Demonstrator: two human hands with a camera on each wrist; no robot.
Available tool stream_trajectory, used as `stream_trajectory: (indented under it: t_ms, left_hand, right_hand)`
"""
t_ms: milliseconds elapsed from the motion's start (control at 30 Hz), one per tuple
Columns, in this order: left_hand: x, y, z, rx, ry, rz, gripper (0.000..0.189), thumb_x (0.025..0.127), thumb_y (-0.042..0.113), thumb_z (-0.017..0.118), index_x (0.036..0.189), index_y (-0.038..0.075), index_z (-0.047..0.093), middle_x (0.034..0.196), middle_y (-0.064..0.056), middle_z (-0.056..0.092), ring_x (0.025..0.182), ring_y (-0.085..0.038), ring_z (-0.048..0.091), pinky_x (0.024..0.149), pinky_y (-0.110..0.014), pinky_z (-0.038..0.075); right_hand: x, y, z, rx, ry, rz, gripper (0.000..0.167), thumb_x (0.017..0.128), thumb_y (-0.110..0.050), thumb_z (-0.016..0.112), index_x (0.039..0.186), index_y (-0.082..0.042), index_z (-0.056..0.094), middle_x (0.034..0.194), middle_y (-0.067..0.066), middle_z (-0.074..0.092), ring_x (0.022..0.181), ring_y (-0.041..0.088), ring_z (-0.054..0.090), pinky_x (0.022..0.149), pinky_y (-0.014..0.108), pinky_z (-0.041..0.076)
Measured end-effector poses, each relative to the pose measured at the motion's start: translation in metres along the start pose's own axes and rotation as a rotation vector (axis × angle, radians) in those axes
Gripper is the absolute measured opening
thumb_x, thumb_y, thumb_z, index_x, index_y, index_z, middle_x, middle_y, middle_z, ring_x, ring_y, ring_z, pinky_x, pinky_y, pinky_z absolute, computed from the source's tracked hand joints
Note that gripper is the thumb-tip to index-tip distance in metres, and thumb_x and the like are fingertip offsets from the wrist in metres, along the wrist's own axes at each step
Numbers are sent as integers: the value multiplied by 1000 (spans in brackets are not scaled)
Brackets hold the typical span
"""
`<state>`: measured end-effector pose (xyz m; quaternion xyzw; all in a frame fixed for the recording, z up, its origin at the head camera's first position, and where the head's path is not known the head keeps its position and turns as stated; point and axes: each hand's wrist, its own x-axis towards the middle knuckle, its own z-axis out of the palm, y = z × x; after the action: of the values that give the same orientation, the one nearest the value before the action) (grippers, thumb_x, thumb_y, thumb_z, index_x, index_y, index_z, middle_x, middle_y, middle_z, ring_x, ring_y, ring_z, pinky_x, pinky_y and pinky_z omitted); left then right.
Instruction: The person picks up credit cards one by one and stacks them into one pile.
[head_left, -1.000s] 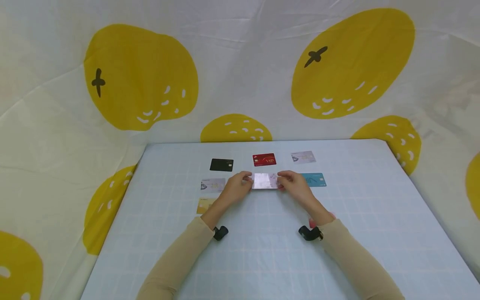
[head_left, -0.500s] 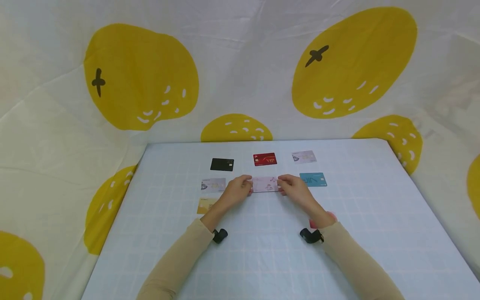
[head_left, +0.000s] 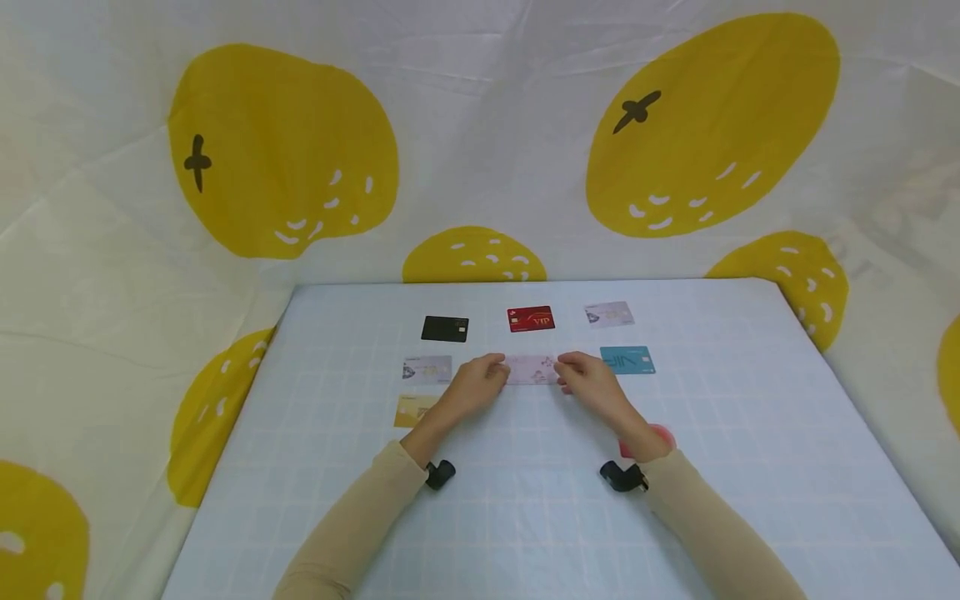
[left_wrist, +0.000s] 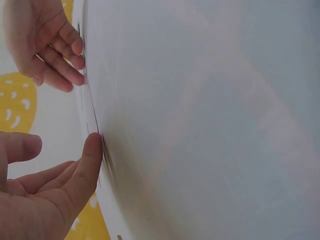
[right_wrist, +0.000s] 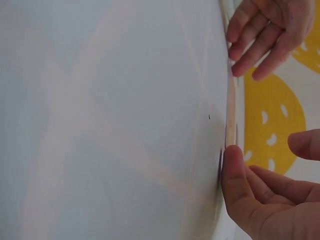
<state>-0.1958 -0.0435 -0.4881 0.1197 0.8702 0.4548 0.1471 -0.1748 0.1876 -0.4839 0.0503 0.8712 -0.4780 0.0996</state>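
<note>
A pale pink card with a floral print [head_left: 529, 370] lies on the table between my two hands. My left hand [head_left: 477, 385] is at its left end. In the left wrist view, one of that hand's fingertips [left_wrist: 93, 142] touches the card's end while another digit stands well apart. My right hand [head_left: 592, 383] is at the opposite end. One of its fingertips [right_wrist: 232, 155] touches that end in the right wrist view, again with a wide gap to the raised digit. The card shows only edge-on in both wrist views.
Behind lie a black card [head_left: 445, 329], a red VIP card [head_left: 531, 318] and a whitish card [head_left: 609, 314]. A teal card [head_left: 627, 360] lies right. Another whitish card [head_left: 427, 369] and a gold card [head_left: 414, 411] lie left. A pinkish-red thing [head_left: 663, 434] is partly under my right wrist.
The pink card, tilted and shiny a second ago, has come down flat and slightly nearer me. Both hands have lowered with it, and their digits now stand apart in the wrist views.
</note>
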Motion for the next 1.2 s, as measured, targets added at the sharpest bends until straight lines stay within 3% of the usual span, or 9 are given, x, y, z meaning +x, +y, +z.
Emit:
stream_trajectory:
  t_ms: [167,300,500,800,1200]
  left_hand:
    - [-2,-3,-2,-4,5,4,46,104,28,52,142,3,54,127,-11,65,116,-26,62,98,-43,49]
    - [-7,-5,-6,-11,31,28,42,102,26,55,137,3,58,122,-10,67,108,-24,66,95,-42,51]
    - [-26,-4,-20,-87,71,28,39,103,25,58,137,7,59,119,-4,68,102,-17,67,89,-36,54]
    - [-59,-14,-41,-75,198,77,34,101,23,62,132,9,62,119,0,67,110,-19,65,86,-34,56]
    - [-94,-36,-63,-54,273,16,35,98,17,64,132,10,63,122,0,66,112,-19,63,92,-44,53]
  right_hand:
    - [-2,2,-1,17,-10,-5,43,103,-31,57,134,-2,57,118,15,66,91,24,67,85,38,56]
    - [-5,3,-2,35,-14,-24,44,103,-32,58,135,-2,56,119,15,65,92,24,67,85,37,56]
    - [-16,-2,-1,42,15,-98,40,102,-31,58,133,-5,58,113,13,67,87,24,65,82,34,55]
    - [-33,-16,9,41,50,-228,30,101,-22,61,126,-6,62,108,8,68,94,25,62,80,29,55]
    - [-35,-18,27,56,31,-274,27,99,-20,64,122,-5,63,101,4,66,93,22,60,77,28,52]
